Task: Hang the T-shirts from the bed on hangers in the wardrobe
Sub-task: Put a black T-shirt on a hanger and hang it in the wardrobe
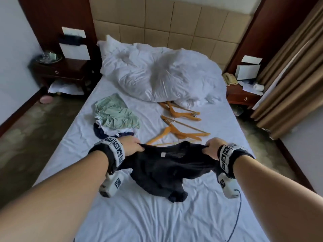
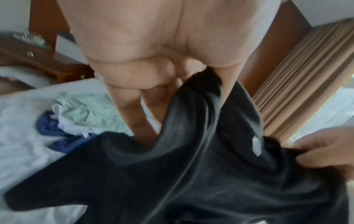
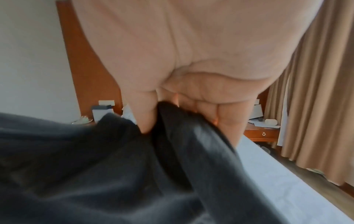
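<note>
A black T-shirt (image 1: 162, 170) with a small white neck label is stretched between both hands above the bed (image 1: 143, 220). My left hand (image 1: 134, 145) grips its left shoulder, and my right hand (image 1: 210, 147) grips its right shoulder. Its lower part drags on the sheet. In the left wrist view my left hand (image 2: 153, 94) pinches the black T-shirt (image 2: 191, 174); in the right wrist view my right hand (image 3: 182, 98) clutches the black T-shirt (image 3: 114, 166). Several orange wooden hangers (image 1: 180, 126) lie on the bed just beyond the shirt. A pile of T-shirts (image 1: 115, 117), pale green on top, lies to the left.
A rumpled white duvet (image 1: 157, 75) covers the head of the bed. Dark wooden nightstands stand on both sides: a left nightstand (image 1: 61, 70) and a right nightstand (image 1: 243, 95) with a phone. Beige curtains (image 1: 293, 67) hang at the right. Carpeted floor runs along both sides.
</note>
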`<state>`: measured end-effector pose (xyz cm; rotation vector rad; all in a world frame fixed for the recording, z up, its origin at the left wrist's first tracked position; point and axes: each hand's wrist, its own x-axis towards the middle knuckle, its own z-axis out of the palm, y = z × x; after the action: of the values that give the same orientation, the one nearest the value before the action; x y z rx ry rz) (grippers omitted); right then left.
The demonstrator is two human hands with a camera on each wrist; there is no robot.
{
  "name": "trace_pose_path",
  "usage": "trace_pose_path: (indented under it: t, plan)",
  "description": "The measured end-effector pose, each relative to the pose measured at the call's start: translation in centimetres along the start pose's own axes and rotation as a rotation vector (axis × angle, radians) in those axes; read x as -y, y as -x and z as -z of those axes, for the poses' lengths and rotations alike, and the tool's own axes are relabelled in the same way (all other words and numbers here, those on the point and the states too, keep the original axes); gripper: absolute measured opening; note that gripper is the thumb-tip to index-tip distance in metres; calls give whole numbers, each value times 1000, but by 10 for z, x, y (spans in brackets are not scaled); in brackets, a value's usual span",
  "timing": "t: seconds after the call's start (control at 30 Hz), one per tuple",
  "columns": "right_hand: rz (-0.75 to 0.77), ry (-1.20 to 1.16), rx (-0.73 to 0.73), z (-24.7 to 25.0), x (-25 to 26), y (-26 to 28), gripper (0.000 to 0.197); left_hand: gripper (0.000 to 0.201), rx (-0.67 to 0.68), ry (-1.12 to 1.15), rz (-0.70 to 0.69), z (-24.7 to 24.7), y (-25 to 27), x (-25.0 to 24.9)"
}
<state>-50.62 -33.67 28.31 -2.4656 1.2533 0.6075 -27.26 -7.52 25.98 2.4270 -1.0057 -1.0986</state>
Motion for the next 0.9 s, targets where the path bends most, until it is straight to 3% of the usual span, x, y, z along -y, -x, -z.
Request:
trace_pose_path:
  t: [0.07, 0.17, 0.27, 0.37, 0.47, 0.6, 0.67, 0.9]
  plan:
    - [29, 40, 77, -22, 20, -3, 21, 20, 44, 171, -23, -7, -10, 0]
    - [150, -116, 205, -47, 54, -3, 57, 33, 95, 404, -44, -14, -25, -3]
    - [259, -381, 294, -58, 91, 2, 73, 21, 171, 525, -100, -13, -29, -9]
    - [341, -436, 272, -63, 123, 8, 42, 43, 229, 553, -123, 4, -27, -9]
    - [288, -350, 212, -57, 137, 5, 17, 78, 147, 567, -117, 30, -31, 3]
    - [182, -97, -16, -20, 124, -16, 8, 68, -162, 473, -90, 71, -32, 25]
    - [107, -38, -70, -5, 110, -33, 9, 68, -216, 387, -50, 79, -39, 33]
    - [91, -26, 23, 9, 79, -103, 15, 68, -74, 35, 20, 53, -106, 20]
